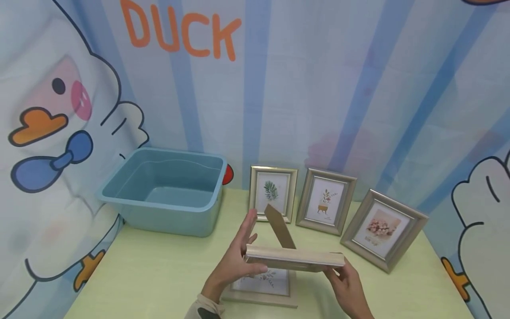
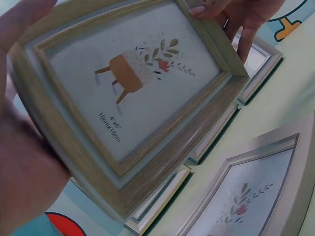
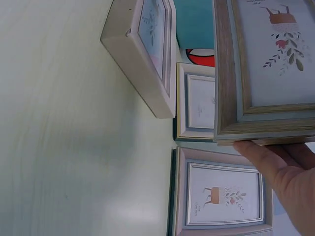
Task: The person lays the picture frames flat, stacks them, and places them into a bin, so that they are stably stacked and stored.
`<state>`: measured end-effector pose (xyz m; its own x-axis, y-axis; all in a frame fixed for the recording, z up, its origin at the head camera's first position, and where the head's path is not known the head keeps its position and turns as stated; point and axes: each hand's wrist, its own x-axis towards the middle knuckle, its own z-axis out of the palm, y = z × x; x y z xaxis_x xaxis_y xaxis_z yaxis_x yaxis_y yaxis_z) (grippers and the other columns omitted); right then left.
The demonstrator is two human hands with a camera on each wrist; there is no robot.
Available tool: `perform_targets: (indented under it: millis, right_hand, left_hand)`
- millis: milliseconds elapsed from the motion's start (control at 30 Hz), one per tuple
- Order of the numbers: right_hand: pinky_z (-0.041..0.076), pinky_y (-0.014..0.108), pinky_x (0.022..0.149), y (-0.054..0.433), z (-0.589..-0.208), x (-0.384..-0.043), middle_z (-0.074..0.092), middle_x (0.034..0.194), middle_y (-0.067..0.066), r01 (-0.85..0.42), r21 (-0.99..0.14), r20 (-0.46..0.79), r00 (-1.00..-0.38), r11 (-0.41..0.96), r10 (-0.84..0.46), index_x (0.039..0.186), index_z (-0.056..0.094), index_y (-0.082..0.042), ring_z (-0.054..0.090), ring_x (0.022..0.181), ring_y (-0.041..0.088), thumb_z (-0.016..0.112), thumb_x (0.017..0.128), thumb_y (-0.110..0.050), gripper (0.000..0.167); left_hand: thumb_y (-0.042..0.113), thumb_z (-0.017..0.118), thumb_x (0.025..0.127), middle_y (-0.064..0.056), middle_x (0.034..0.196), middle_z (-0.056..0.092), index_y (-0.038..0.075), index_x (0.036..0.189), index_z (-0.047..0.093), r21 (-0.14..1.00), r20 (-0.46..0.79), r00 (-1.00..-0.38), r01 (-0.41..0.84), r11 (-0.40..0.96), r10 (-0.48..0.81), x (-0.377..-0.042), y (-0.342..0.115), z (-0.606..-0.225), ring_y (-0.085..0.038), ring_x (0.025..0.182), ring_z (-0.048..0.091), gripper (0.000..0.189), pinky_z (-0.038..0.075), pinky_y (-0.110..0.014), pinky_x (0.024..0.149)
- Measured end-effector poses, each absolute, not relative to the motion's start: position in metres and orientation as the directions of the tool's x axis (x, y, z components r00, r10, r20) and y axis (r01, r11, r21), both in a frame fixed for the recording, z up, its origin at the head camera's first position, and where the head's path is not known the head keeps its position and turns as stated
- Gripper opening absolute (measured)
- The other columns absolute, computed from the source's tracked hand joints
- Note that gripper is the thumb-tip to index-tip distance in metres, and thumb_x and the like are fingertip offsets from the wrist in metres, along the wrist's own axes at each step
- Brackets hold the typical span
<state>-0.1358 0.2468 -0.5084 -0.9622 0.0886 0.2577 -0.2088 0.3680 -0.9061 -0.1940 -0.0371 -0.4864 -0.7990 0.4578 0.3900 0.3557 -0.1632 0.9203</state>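
Two bare hands busy with a photo frame, bottom centre of the head view. It's tipped so far over that you mostly get its long pale edge from up there. The left hand has its fingers pointing up pretty straight with the thumb well apart from them — the frame's left end sits in that gap. Right hand is pinching the opposite end, lower right of centre, and the left wrist view shows its thumb on the front with fingers round the back.

From the wrist cams you can see the face: a brown planter on legs with leaves and a red flower, plus 4"x6" printed by it. A brown strip pokes up just behind the frame in the head view, tip toward the middle of the picture.

Right below, bottom centre, there's a second frame with a leafy print, partly hidden by the held one. Behind, from centre to right of the picture, three more stand tilted back on the pale green table: green sprig frame, potted plant frame, pink flower frame. Blue tub is left of centre — DUCK curtain fills the top
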Motion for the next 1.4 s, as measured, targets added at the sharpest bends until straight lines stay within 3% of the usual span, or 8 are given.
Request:
perform_targets:
  millis: [233, 400, 633, 733, 867, 1033, 1233, 1400]
  right_hand:
    - [0.055, 0.015, 0.089, 0.25, -0.516, -0.134, 0.07, 0.116, -0.004, -0.352, -0.893, 0.362, -0.932, 0.279, -0.019, 0.116, 0.062, 0.005, 0.063, 0.108, -0.003, 0.058, 0.096, 0.005, 0.021]
    - [0.053, 0.014, 0.092, 0.25, -0.518, -0.132, 0.071, 0.117, 0.003, -0.442, -0.853, 0.452, -0.892, 0.276, -0.032, 0.115, 0.063, 0.004, 0.062, 0.115, -0.003, 0.059, 0.095, 0.006, 0.021]
    - [0.051, 0.015, 0.096, 0.249, -0.519, -0.134, 0.07, 0.124, 0.002, -0.541, -0.82, 0.543, -0.839, 0.19, -0.045, 0.119, 0.059, 0.011, 0.062, 0.12, 0.002, 0.056, 0.091, 0.017, 0.029]
    - [0.05, 0.016, 0.1, 0.249, -0.521, -0.135, 0.069, 0.128, -0.001, -0.599, -0.789, 0.598, -0.8, 0.138, -0.051, 0.118, 0.057, 0.015, 0.061, 0.122, 0.004, 0.054, 0.087, 0.024, 0.032]
    - [0.047, 0.018, 0.104, 0.25, -0.523, -0.139, 0.069, 0.128, 0.006, -0.709, -0.691, 0.71, -0.702, 0.138, -0.053, 0.114, 0.056, 0.019, 0.061, 0.125, 0.009, 0.056, 0.083, 0.026, 0.031]
    - [0.047, 0.019, 0.105, 0.252, -0.525, -0.144, 0.07, 0.124, 0.011, -0.782, -0.583, 0.797, -0.603, 0.22, -0.034, 0.11, 0.059, 0.019, 0.062, 0.123, 0.011, 0.064, 0.086, 0.013, 0.025]
    - [0.047, 0.02, 0.106, 0.255, -0.525, -0.148, 0.07, 0.123, 0.012, -0.799, -0.545, 0.825, -0.564, 0.255, -0.005, 0.106, 0.058, 0.02, 0.063, 0.123, 0.012, 0.065, 0.088, 0.008, 0.023]
    - [0.047, 0.019, 0.106, 0.257, -0.52, -0.149, 0.069, 0.125, 0.012, -0.784, -0.549, 0.821, -0.571, 0.289, 0.012, 0.106, 0.058, 0.02, 0.062, 0.123, 0.011, 0.063, 0.088, 0.011, 0.021]
  left_hand:
    - [0.022, 0.089, 0.074, 0.004, 0.17, -0.005, 0.029, 0.161, -0.003, 0.916, 0.391, -0.716, 0.364, -0.169, 0.578, -0.194, -0.045, -0.483, -0.015, 0.156, 0.002, 0.127, 0.024, -0.044, 0.125]
    - [0.015, 0.089, 0.073, 0.0, 0.17, -0.004, 0.024, 0.161, -0.006, 0.885, 0.442, -0.665, 0.433, -0.171, 0.603, -0.193, -0.047, -0.48, -0.015, 0.157, 0.004, 0.129, 0.023, -0.052, 0.124]
    - [0.005, 0.088, 0.07, 0.0, 0.171, 0.001, 0.022, 0.162, -0.003, 0.873, 0.445, -0.674, 0.474, -0.117, 0.59, -0.189, -0.048, -0.473, -0.019, 0.157, 0.006, 0.129, 0.022, -0.037, 0.125]
    - [0.006, 0.089, 0.07, -0.002, 0.17, 0.005, 0.019, 0.162, 0.001, 0.857, 0.457, -0.683, 0.509, -0.077, 0.57, -0.185, -0.049, -0.469, -0.021, 0.156, 0.011, 0.128, 0.024, -0.043, 0.125]
    - [0.008, 0.091, 0.068, -0.005, 0.169, 0.014, 0.015, 0.162, 0.012, 0.836, 0.478, -0.717, 0.549, -0.012, 0.508, -0.179, -0.05, -0.467, -0.02, 0.156, 0.016, 0.123, 0.026, -0.044, 0.124]
    - [0.004, 0.091, 0.068, -0.005, 0.163, 0.033, 0.009, 0.158, 0.028, 0.817, 0.533, -0.752, 0.576, -0.006, 0.388, -0.17, -0.052, -0.467, -0.01, 0.151, 0.027, 0.11, 0.029, -0.025, 0.12]
    - [-0.02, 0.078, 0.066, -0.018, 0.134, 0.063, -0.008, 0.136, 0.054, 0.682, 0.725, -0.664, 0.73, -0.053, 0.183, -0.165, -0.049, -0.475, -0.011, 0.13, 0.057, 0.075, 0.044, -0.023, 0.11]
    - [-0.022, 0.075, 0.071, -0.023, 0.116, 0.071, -0.009, 0.117, 0.068, 0.588, 0.807, -0.581, 0.808, -0.038, 0.107, -0.167, -0.046, -0.481, -0.018, 0.115, 0.069, 0.049, 0.055, -0.028, 0.096]
